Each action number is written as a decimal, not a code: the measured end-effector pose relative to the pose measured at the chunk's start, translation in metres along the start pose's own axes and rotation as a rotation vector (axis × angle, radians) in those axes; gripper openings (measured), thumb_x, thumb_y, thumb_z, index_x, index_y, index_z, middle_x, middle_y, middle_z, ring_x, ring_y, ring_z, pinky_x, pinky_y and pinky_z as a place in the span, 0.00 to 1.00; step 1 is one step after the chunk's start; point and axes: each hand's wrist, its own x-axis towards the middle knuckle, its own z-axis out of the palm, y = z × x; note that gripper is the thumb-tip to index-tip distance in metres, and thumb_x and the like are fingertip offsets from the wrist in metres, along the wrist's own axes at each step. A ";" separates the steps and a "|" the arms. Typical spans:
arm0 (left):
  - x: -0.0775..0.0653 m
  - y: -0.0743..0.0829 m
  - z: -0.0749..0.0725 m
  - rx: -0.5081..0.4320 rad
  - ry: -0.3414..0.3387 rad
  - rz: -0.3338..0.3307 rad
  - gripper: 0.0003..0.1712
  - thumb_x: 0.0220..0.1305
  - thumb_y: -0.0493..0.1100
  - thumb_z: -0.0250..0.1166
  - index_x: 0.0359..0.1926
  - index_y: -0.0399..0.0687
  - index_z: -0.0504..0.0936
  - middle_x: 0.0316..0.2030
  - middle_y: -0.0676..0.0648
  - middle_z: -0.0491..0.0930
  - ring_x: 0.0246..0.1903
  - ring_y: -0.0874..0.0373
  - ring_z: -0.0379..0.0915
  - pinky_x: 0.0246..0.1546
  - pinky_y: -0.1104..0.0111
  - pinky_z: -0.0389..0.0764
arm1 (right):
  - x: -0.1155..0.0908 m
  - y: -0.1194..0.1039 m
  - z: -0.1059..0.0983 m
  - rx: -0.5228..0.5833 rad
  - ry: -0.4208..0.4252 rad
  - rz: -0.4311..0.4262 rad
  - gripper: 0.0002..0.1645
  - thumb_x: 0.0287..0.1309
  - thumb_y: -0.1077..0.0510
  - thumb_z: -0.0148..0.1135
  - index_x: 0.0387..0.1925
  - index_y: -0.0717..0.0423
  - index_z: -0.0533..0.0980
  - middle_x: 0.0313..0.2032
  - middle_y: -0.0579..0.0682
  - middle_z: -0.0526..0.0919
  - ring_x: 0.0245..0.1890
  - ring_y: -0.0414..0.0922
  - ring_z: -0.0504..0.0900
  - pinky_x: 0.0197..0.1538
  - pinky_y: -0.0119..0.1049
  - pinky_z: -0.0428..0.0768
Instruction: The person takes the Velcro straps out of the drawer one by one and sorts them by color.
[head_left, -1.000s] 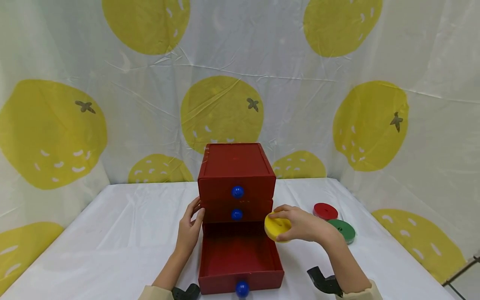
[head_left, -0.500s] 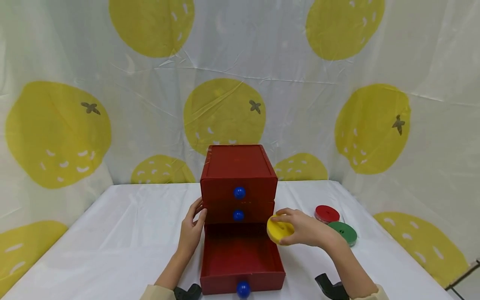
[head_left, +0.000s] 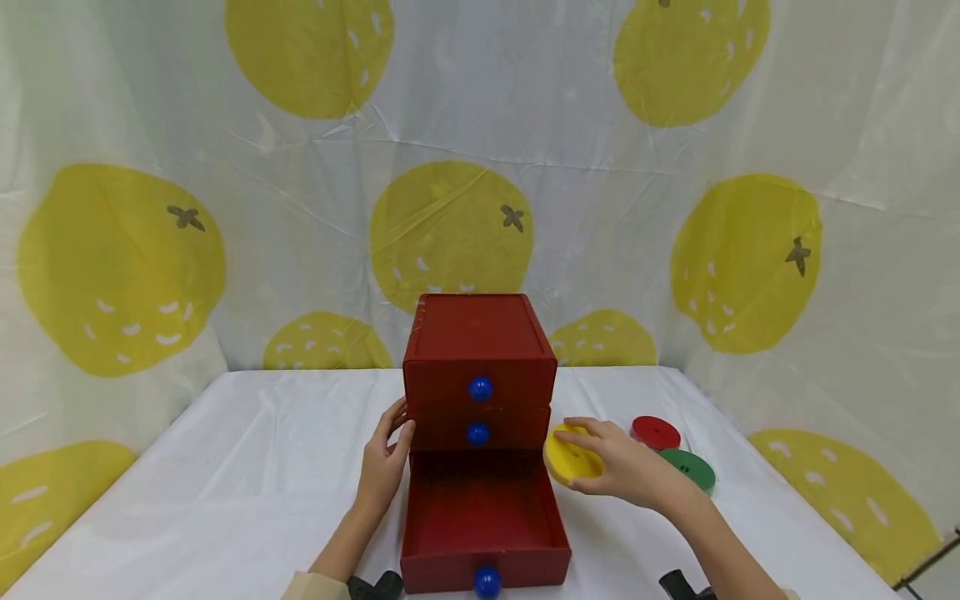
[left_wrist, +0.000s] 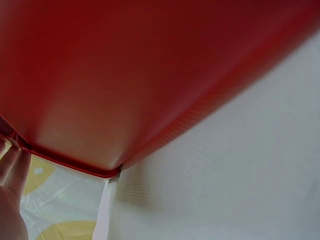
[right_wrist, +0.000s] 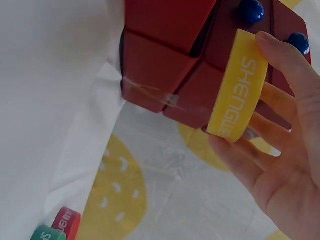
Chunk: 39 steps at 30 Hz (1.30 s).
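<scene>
A small red cabinet (head_left: 480,329) with blue knobs stands on the white-covered table. Its bottom drawer (head_left: 486,570) is pulled out and shows a bare red floor; the two drawers above are closed. My left hand (head_left: 382,471) touches the cabinet's left side at middle-drawer height, fingers lightly bent. In the left wrist view, its fingers lie along the edge of the red casing (left_wrist: 125,75). My right hand (head_left: 626,467) pinches a yellow tape roll (head_left: 567,457) by its rim, beside the cabinet and right of the open drawer. White lettering marks the roll's side in the right wrist view.
A red tape roll (head_left: 656,432) and a green tape roll (head_left: 687,470) lie close together on the table to the right. A white curtain (head_left: 300,225) printed with large yellow fruit hangs behind and at the sides.
My right hand has drawn slightly to the right with the yellow tape roll, away from the cabinet. My left hand keeps its place at the cabinet's side. The head view has shifted a little.
</scene>
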 end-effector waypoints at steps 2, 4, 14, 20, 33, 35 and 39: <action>-0.001 -0.001 0.001 0.003 -0.001 0.001 0.22 0.66 0.42 0.53 0.61 0.50 0.67 0.57 0.45 0.73 0.50 0.72 0.67 0.44 0.75 0.76 | -0.004 0.002 0.003 -0.006 0.023 0.000 0.34 0.45 0.43 0.67 0.57 0.43 0.71 0.58 0.49 0.70 0.55 0.51 0.70 0.41 0.39 0.81; -0.002 -0.001 0.001 0.004 -0.001 0.007 0.22 0.66 0.41 0.53 0.61 0.49 0.67 0.57 0.45 0.73 0.50 0.73 0.67 0.44 0.75 0.76 | -0.009 0.005 0.005 -0.015 0.053 0.000 0.34 0.45 0.43 0.67 0.57 0.42 0.72 0.58 0.48 0.70 0.54 0.50 0.70 0.40 0.38 0.81; 0.000 0.002 0.001 -0.006 0.002 0.009 0.22 0.66 0.41 0.53 0.61 0.49 0.68 0.56 0.45 0.73 0.48 0.77 0.66 0.44 0.76 0.76 | -0.030 0.014 0.011 -0.052 0.199 0.016 0.32 0.43 0.45 0.69 0.54 0.41 0.74 0.57 0.48 0.71 0.54 0.51 0.69 0.33 0.47 0.79; 0.000 0.001 0.000 -0.010 -0.003 0.000 0.22 0.66 0.42 0.53 0.61 0.50 0.67 0.57 0.46 0.72 0.49 0.76 0.66 0.45 0.76 0.75 | -0.040 0.022 0.014 -0.084 0.265 0.052 0.32 0.39 0.45 0.71 0.52 0.42 0.76 0.56 0.48 0.73 0.53 0.52 0.70 0.33 0.51 0.79; -0.001 0.001 0.000 -0.001 0.003 -0.008 0.22 0.66 0.42 0.53 0.61 0.50 0.67 0.57 0.45 0.72 0.54 0.61 0.68 0.45 0.77 0.74 | -0.058 0.043 0.015 -0.148 0.343 0.077 0.33 0.37 0.47 0.72 0.51 0.47 0.76 0.54 0.51 0.73 0.47 0.53 0.72 0.32 0.43 0.81; -0.001 0.001 0.000 0.000 0.000 -0.006 0.22 0.66 0.42 0.52 0.61 0.50 0.67 0.58 0.45 0.72 0.55 0.57 0.68 0.45 0.77 0.74 | -0.061 0.046 0.014 -0.140 0.336 0.102 0.33 0.37 0.47 0.72 0.51 0.48 0.76 0.54 0.51 0.73 0.48 0.54 0.72 0.30 0.45 0.81; 0.000 0.001 0.000 -0.002 -0.004 -0.001 0.22 0.66 0.42 0.52 0.61 0.50 0.67 0.58 0.45 0.72 0.54 0.60 0.68 0.45 0.77 0.74 | -0.069 0.051 0.012 -0.134 0.311 0.159 0.34 0.38 0.46 0.71 0.51 0.48 0.76 0.54 0.53 0.73 0.47 0.54 0.71 0.28 0.50 0.80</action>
